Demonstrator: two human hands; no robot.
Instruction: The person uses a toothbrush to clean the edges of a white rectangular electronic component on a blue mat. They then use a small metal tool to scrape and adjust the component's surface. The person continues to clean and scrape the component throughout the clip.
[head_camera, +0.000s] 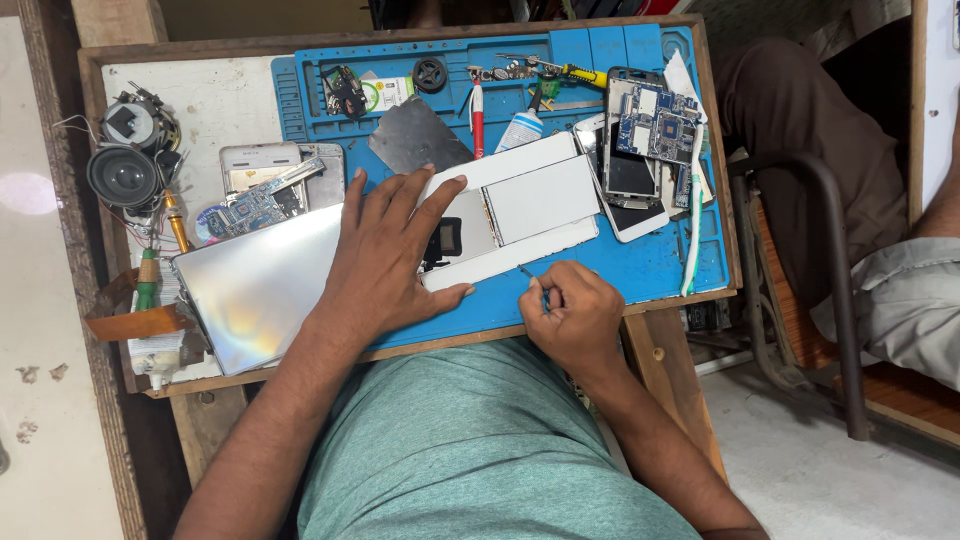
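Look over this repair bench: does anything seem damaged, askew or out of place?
Yes. The white tablet under the left hand lies opened, its inside exposed. A bare circuit board rests on a phone, and the silver panel overhangs the blue mat.

Bright, even daylight fills the scene, and the blue mat (640, 270) and the worktop (215, 100) are clear and sharply in focus. The silvery panel (260, 285) at the left throws back a soft, pale glare with a faint rainbow sheen. Shadows are short and soft beneath the hands, and the worktop's edges bow slightly toward the frame's borders.
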